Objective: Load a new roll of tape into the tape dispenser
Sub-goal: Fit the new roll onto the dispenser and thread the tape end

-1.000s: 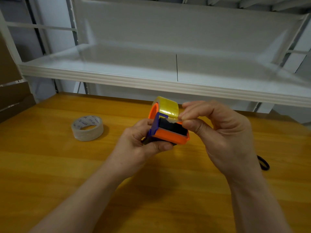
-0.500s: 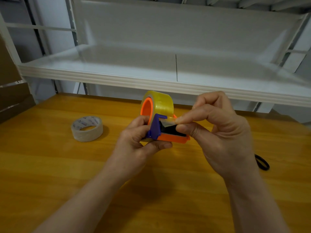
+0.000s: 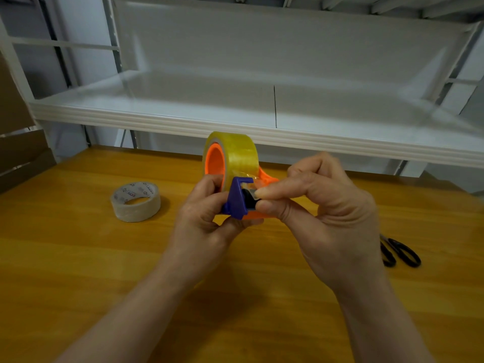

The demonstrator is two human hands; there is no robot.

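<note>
An orange tape dispenser with a blue front piece is held above the wooden table. A yellowish clear tape roll sits on its orange hub. My left hand grips the dispenser from below and the left. My right hand pinches the loose tape end between thumb and forefinger at the blue front piece. A second tape roll, whitish with a printed core, lies flat on the table to the left.
Black-handled scissors lie on the table at the right, partly behind my right wrist. A white metal shelf overhangs the table's far edge. Cardboard leans at the far left.
The dispenser has been turned more upright, so the roll now stands higher. My right fingers have moved down from the roll to the blue front piece, keeping the tape end pinched.
</note>
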